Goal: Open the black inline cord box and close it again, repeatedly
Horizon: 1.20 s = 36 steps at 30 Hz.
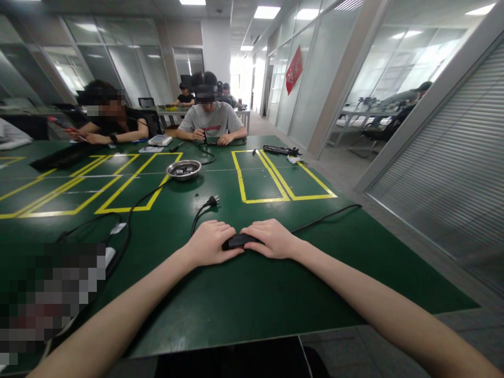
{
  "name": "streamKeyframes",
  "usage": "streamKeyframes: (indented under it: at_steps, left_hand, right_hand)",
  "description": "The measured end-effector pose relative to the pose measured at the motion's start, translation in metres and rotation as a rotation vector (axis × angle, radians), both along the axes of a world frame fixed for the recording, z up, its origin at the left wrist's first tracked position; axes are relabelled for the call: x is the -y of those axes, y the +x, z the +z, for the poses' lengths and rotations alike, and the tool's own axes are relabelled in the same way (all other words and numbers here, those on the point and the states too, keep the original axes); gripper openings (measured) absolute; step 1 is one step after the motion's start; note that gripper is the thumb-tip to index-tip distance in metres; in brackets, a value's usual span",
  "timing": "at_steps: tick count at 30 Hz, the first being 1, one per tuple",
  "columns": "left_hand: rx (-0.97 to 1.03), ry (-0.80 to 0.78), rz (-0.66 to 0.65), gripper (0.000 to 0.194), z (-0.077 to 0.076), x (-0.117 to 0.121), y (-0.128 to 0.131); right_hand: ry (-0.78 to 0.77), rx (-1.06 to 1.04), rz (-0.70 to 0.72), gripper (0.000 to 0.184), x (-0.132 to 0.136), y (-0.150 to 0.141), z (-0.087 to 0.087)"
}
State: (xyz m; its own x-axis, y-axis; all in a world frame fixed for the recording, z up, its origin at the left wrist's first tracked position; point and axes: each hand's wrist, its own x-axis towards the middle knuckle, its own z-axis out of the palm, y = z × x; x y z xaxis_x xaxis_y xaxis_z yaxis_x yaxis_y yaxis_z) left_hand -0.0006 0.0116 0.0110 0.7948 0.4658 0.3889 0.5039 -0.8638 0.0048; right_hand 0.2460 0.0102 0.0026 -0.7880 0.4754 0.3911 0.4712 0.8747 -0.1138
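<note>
My left hand (210, 242) and my right hand (271, 239) rest side by side on the green table (244, 294), both closed around a small black power adapter (237, 241) that shows between them. A black cable runs from the adapter to the right across the table (326, 215). Another black cable with a plug (212, 201) lies just beyond my left hand.
A metal bowl (183, 169) with small parts sits farther back, among yellow tape rectangles (275, 178). Two people sit at the far side; a black tool (280, 150) lies at the back right. A white power strip (108, 256) and cables lie at the left. The table's right edge drops to the floor.
</note>
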Motion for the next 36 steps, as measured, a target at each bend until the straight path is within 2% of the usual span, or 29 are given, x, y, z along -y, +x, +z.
streamKeyframes:
  at_steps: [7,10,15,18,23,26,29,36]
  left_hand:
    - [0.005,-0.042,0.023,0.040,0.0011,-0.0008,-0.0007]
    - [0.020,-0.099,0.062,0.044,0.0027,-0.0018,-0.0030]
    - [0.094,-0.358,0.172,0.053,0.0012,-0.0020,-0.0017]
    - [0.101,-0.442,0.185,0.050,-0.0008,-0.0015,-0.0006]
    - [0.141,-0.297,0.103,0.036,-0.0051,-0.0046,-0.0043]
    - [0.115,-0.180,0.053,0.035,-0.0066,-0.0070,-0.0056]
    - [0.096,-0.108,0.036,0.035,-0.0053,-0.0070,-0.0047]
    - [0.040,-0.084,0.077,0.032,-0.0026,-0.0054,-0.0029]
  right_hand:
    - [-0.048,-0.046,0.045,0.039,-0.0003,0.0032,0.0052]
    - [0.047,-0.031,0.054,0.034,-0.0010,0.0043,0.0015]
    - [0.316,0.029,0.049,0.036,-0.0015,0.0057,-0.0014]
    - [0.341,0.014,0.047,0.035,-0.0014,0.0051,0.0001]
    - [0.122,-0.043,0.012,0.043,-0.0028,0.0023,-0.0001]
    - [0.011,-0.061,-0.033,0.037,-0.0037,0.0018,-0.0016]
    - [-0.027,-0.059,-0.059,0.032,-0.0042,0.0022,-0.0019]
    - [-0.019,-0.086,-0.054,0.035,-0.0074,0.0016,-0.0033]
